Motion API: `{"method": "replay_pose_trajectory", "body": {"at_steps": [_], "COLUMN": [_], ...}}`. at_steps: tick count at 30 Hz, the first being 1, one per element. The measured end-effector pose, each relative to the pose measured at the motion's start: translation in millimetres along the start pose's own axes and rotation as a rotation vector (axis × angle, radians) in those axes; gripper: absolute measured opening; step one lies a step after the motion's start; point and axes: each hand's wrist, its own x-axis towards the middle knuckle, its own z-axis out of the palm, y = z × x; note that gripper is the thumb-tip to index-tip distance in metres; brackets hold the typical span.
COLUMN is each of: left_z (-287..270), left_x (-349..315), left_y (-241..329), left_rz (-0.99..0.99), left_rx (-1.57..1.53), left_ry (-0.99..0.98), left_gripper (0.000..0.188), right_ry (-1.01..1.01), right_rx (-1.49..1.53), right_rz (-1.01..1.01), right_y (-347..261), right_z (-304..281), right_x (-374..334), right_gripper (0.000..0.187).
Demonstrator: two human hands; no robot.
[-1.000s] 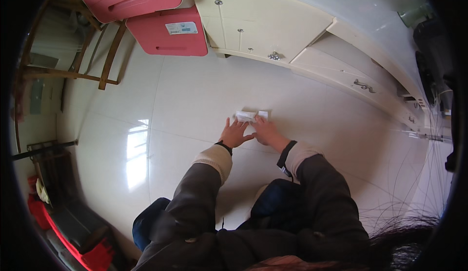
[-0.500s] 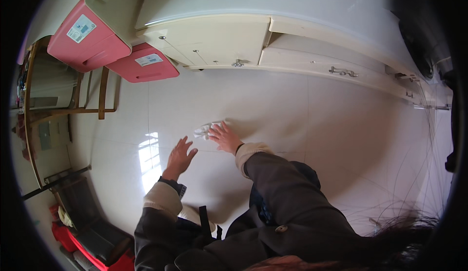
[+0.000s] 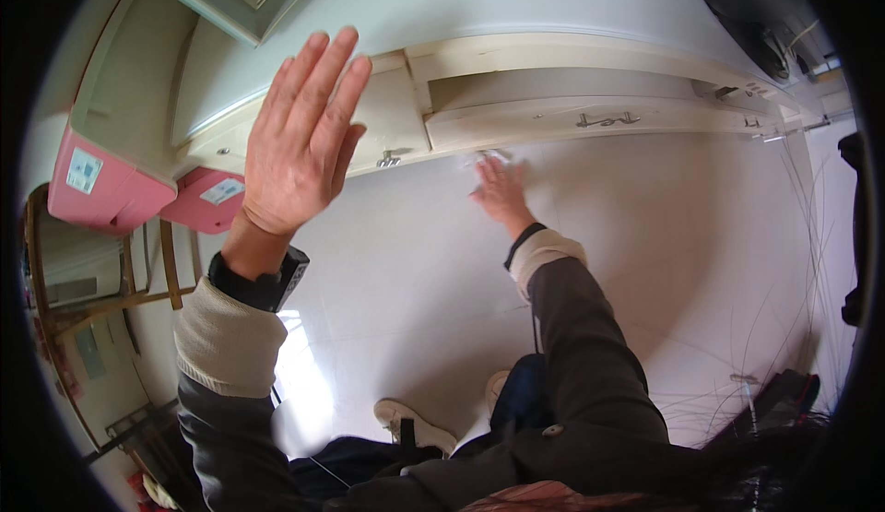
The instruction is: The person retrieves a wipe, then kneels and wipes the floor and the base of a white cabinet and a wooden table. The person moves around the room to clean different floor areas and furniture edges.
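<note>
My right hand [image 3: 502, 195] reaches far ahead to the pale floor [image 3: 406, 263], right by the foot of the cream cabinet [image 3: 516, 123]. Its fingers lie over a crumpled white cloth [image 3: 486, 157] and hold it against the floor. Most of the cloth is hidden beneath the fingertips; whether it is fabric or paper cannot be told. Large in the picture, my left hand [image 3: 300, 143] is raised in front of the cabinet on the left. Its palm is turned down, the fingers are stretched out, and nothing is in it.
Metal handles [image 3: 608, 120] stick out from the cabinet front. Pink-fronted storage boxes [image 3: 111, 176] stand at the left, above a wooden frame [image 3: 171, 263]. My shoe [image 3: 406, 420] is on the floor below. A dark object [image 3: 761, 406] lies at the lower right.
My right hand has slid the cloth forward and right, up to the cabinet foot. My left hand has risen from near the floor toward the camera. The view has shifted right.
</note>
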Motion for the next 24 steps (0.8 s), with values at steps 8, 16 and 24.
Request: {"method": "replay_pose_trajectory", "body": {"at_steps": [8, 16, 24], "left_z": [63, 82, 73], "left_x": [29, 22, 25], "left_y": [-17, -24, -19], "left_rz": [0.035, -0.075, -0.084], "left_rx": [0.202, 0.211, 0.164], "left_ry": [0.072, 0.171, 0.138], "left_gripper": [0.056, 0.045, 0.041], "right_ry": [0.072, 0.211, -0.135], "right_rx": [0.21, 0.186, 0.28], "right_rz": [0.67, 0.134, -0.43], "right_y": [164, -7, -258], "right_z": [22, 48, 26], "right_x": [-48, -53, -186], "right_gripper": [0.074, 0.07, 0.074]}}
